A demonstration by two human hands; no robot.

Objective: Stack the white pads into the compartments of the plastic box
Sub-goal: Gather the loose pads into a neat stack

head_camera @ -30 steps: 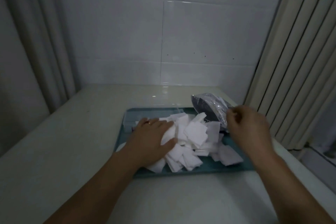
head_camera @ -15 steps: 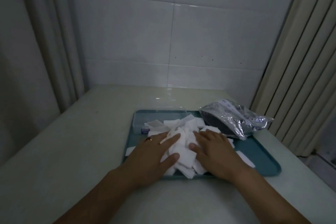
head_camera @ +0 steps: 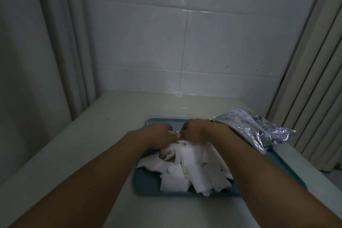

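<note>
White tiled wall and curtains back a pale table carrying a teal tray. Since 0.5 s ago both hands left the heap's near part and moved to its far edge. Left hand and right hand meet, fingers curled; what each grip pinches is unclear. White pads lie centre-low, pointing every way. A foil bag lies right.
</note>
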